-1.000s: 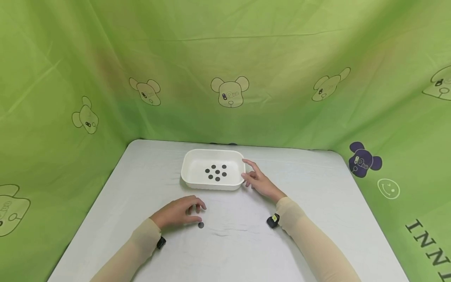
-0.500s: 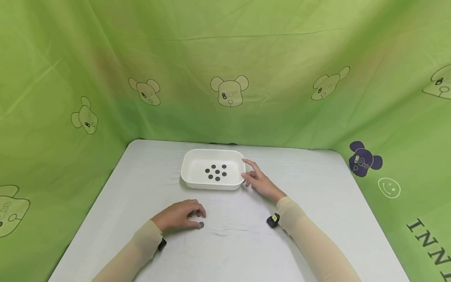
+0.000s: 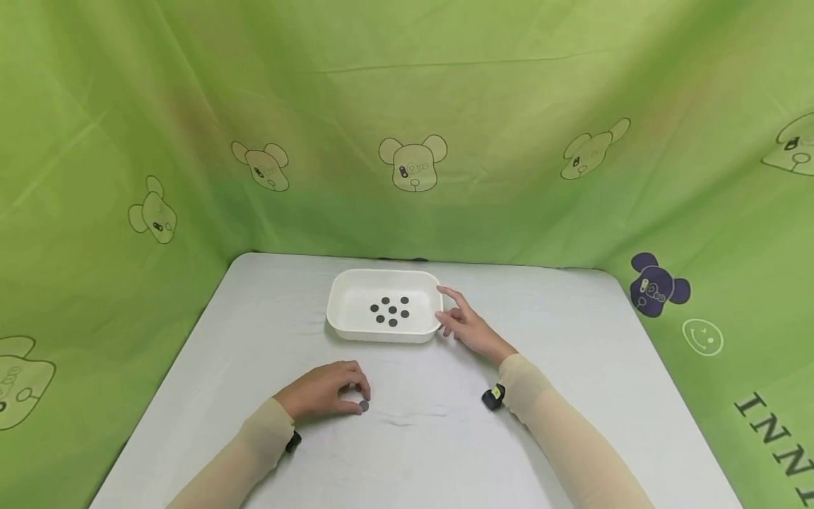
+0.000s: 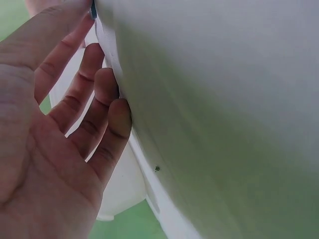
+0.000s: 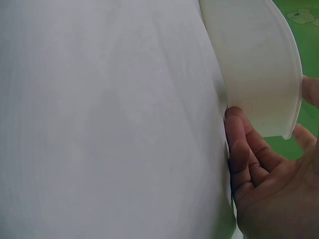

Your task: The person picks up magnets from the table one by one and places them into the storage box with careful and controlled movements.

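Observation:
A small dark round disc (image 3: pixel 364 406) is at the fingertips of my left hand (image 3: pixel 321 389), pinched between thumb and index finger low over the table. In the left wrist view the disc's thin edge (image 4: pixel 93 10) peeks out at the top, while the other fingers of the left hand (image 4: pixel 65 109) curve down to the cloth. A white rectangular tray (image 3: pixel 343 326) stands farther back with several like dark discs (image 3: pixel 392 310) spread on its floor. My right hand (image 3: pixel 470 331) touches the tray's right end with index finger and thumb; its other fingers rest on the cloth beside the tray wall (image 5: pixel 259 74).
A pale cloth covers the table (image 3: pixel 540 311). Green curtains (image 3: pixel 413 233) printed with bear heads enclose the back and sides. Each wrist wears a small black camera, such as the right one (image 3: pixel 492 398).
My left hand lowered slightly, and its index finger came down to meet the thumb at the loose disc. The right hand and the tray have stayed in place.

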